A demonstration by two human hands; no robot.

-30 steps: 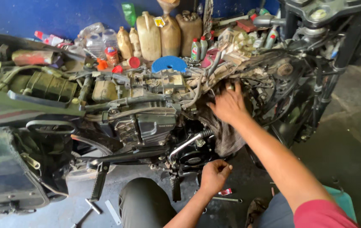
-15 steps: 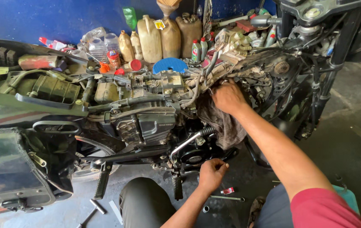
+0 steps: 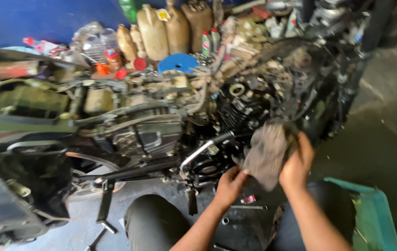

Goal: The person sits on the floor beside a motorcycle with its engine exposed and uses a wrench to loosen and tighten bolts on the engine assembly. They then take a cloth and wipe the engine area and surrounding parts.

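Head view: my right hand (image 3: 297, 162) clamped on grimy grey rag (image 3: 267, 153), held low in front of stripped motorcycle engine (image 3: 198, 135). My left hand (image 3: 230, 185) pinches rag's lower edge — fingers closed on cloth, beside chrome lever (image 3: 203, 148). Frame blurred, finger detail soft.

Risks, my judgement: loose rag hangs close to exposed cables and sharp fins — could snag and tug a wire. Bolts and small parts on floor (image 3: 249, 207) near my knees — easy to kick away. Oil bottles (image 3: 161, 32) well behind, clear of reach.
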